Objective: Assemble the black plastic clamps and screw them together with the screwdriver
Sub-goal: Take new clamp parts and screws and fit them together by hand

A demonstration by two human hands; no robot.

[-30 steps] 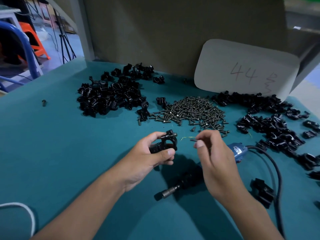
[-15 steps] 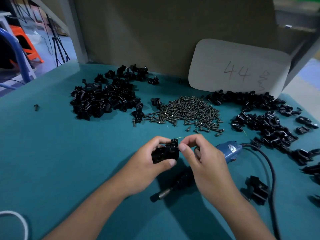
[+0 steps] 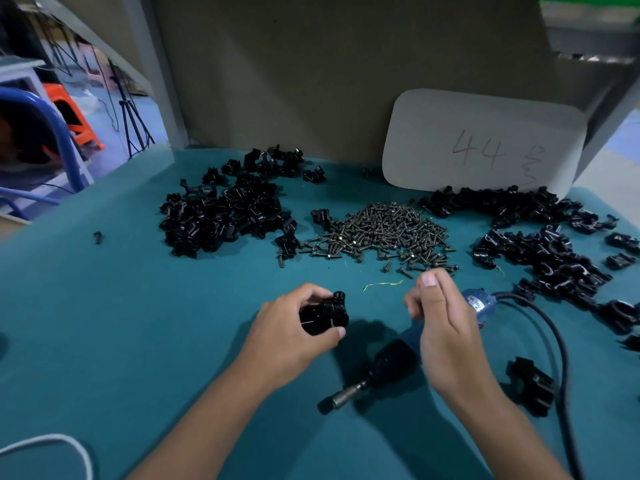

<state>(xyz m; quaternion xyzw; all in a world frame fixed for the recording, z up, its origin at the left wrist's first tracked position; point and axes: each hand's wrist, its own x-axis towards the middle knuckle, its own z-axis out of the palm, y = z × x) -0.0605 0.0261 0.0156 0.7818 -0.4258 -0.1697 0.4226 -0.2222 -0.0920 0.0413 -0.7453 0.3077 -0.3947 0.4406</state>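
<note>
While the left hand [image 3: 294,336] grips a black clamp [image 3: 323,312], the right hand's [image 3: 446,327] grip curls empty above the screwdriver [image 3: 391,365].

Looks like a small factory/assembly workstation, not a home. Teal bench [image 3: 104,306] w/ bulk parts dumped in heaps: black clamps [image 3: 225,216] at left, more clamps [image 3: 540,244] at right, big screw pile [image 3: 381,230] between them. Corded electric screwdriver [image 3: 391,365] lies on the bench. Card [image 3: 485,140] w/ handwritten "44" leans on a cardboard backboard [image 3: 311,71], like a station no. Beyond the bench edge, left: bare floor, orange stool [image 3: 74,116], tripod [image 3: 133,123], blue tube frame [image 3: 52,123].
</note>
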